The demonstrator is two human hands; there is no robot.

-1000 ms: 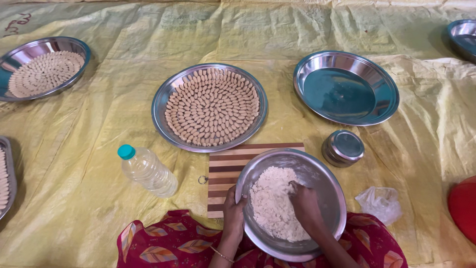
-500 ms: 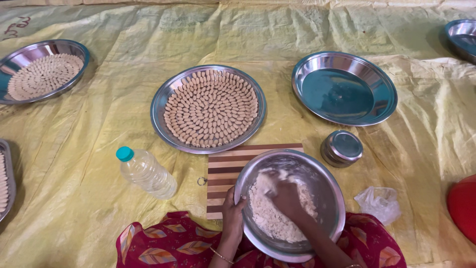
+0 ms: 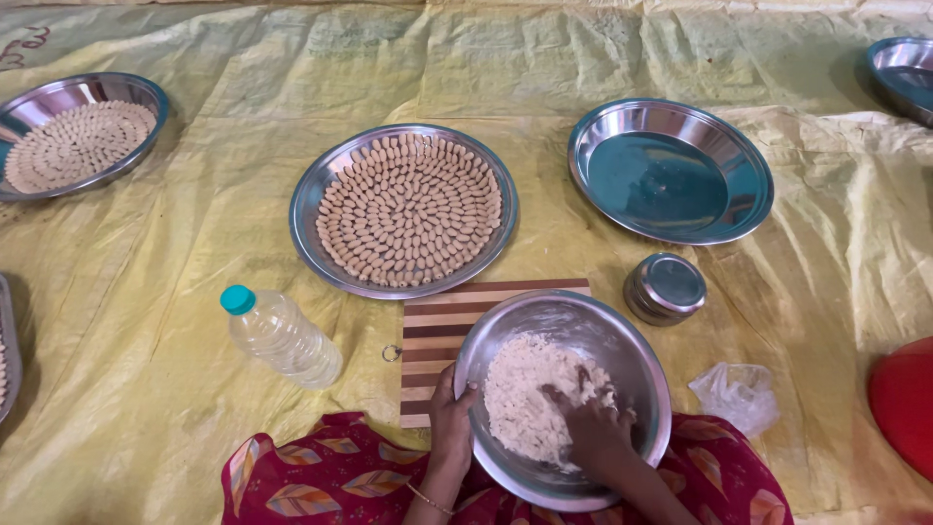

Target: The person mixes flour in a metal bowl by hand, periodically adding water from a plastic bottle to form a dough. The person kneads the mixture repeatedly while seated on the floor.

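Gripping the near rim of the steel mixing bowl, the left hand steadied it while the right hand pressed curled fingers into the crumbly white dough inside. Bowl sat partly on a striped wooden board, beside a plastic bottle.

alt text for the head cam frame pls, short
Seen from above, a person's right hand presses into pale crumbly dough in a steel bowl that the left hand grips at the rim. Beyond it on a yellow sheet lie a striped board, a bottle and a plate of shaped pieces.
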